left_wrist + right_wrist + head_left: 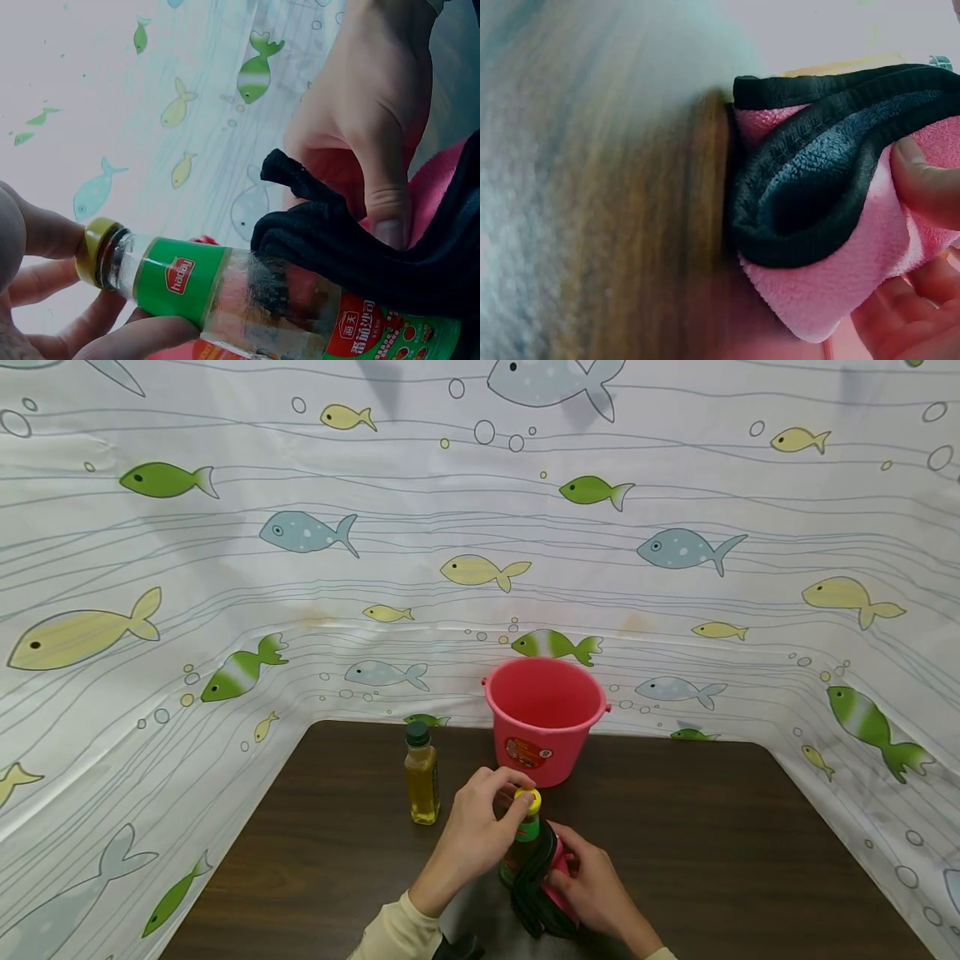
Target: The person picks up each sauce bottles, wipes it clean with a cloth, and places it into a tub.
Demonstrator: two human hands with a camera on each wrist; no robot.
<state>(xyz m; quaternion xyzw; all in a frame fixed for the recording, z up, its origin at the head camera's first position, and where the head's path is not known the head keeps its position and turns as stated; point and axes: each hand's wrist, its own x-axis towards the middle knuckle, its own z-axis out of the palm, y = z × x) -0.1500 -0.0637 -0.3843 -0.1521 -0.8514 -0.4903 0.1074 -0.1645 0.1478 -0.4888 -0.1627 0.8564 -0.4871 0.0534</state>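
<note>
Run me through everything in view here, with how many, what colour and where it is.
Sauce bottle: 1, yellow cap, green and red labels, in front of the bucket
Cloth: 1, pink with black edging, beside the sauce bottle
Oil bottle: 1, golden with dark green cap, on the table, left of the bucket
Bucket: 1, pinkish red, towards the table's far edge
Table: 1, dark brown, under everything
Fish-print sheeting: count unclear, white with green, yellow and blue fish, around the table
Dark object: 1, black, by the left wrist, unclear what
Sleeves: 2, cream, at the lower edge
Hands: 2, bare, left hand pinching the yellow cap, right hand gripping the cloth
</note>
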